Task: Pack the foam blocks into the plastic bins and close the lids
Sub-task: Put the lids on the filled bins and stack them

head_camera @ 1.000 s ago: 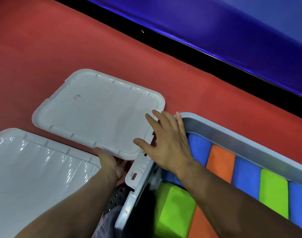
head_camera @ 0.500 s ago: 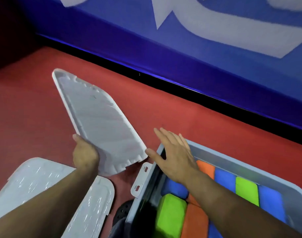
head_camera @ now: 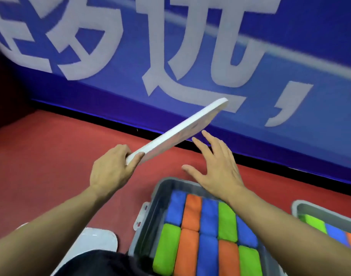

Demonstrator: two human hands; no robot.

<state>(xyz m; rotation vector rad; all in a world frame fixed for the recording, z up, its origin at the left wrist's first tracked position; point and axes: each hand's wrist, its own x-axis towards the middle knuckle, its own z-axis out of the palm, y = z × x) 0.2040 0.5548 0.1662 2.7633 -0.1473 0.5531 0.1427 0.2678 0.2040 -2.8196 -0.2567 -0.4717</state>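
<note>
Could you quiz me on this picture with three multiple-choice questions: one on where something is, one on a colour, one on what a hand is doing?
1. Where is the lid?
A. lying flat on the floor
B. held up in the air, tilted
C. shut on the bin

2. Which block colours fill the near bin?
A. blue, orange, green
B. red, yellow, white
C. only blue

3. What is the right hand doing?
A. gripping a block
B. making a fist
C. spread open, holding nothing

Answers:
1. B, the left hand grips the lid's lower end above the red floor.
2. A, those three colours show in rows.
3. C, its fingers are straight, above the bin's far rim.
</note>
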